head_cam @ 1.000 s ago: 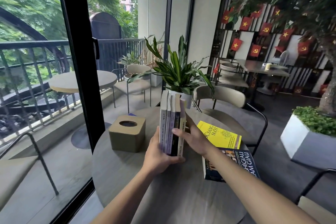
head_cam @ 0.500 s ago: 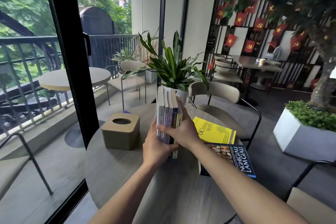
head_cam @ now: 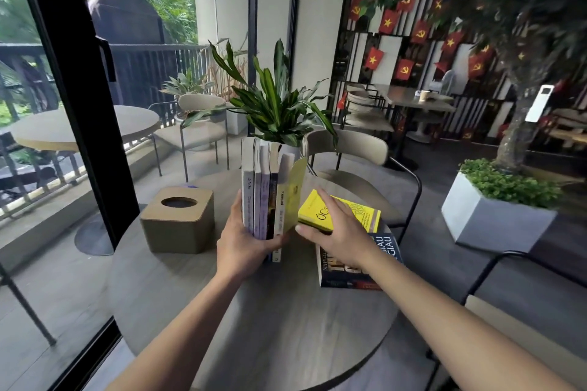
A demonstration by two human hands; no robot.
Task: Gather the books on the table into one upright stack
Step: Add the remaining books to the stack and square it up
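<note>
Several books stand upright in a stack at the middle of the round table, spines toward me. My left hand grips the stack low down and holds it up; the rightmost book's cover hangs open. To the right, my right hand is closed on a yellow book, thumb under its near edge, which is tipped up. The yellow book lies on a dark blue book flat on the table.
A tan tissue box sits on the table left of the stack. A potted plant stands just behind the books. A chair is at the table's far side; a glass door frame runs along the left.
My right hand left the upright stack and moved right onto the yellow book, taking hold of it. The left hand stays on the stack. The rightmost book's cover has swung open.
</note>
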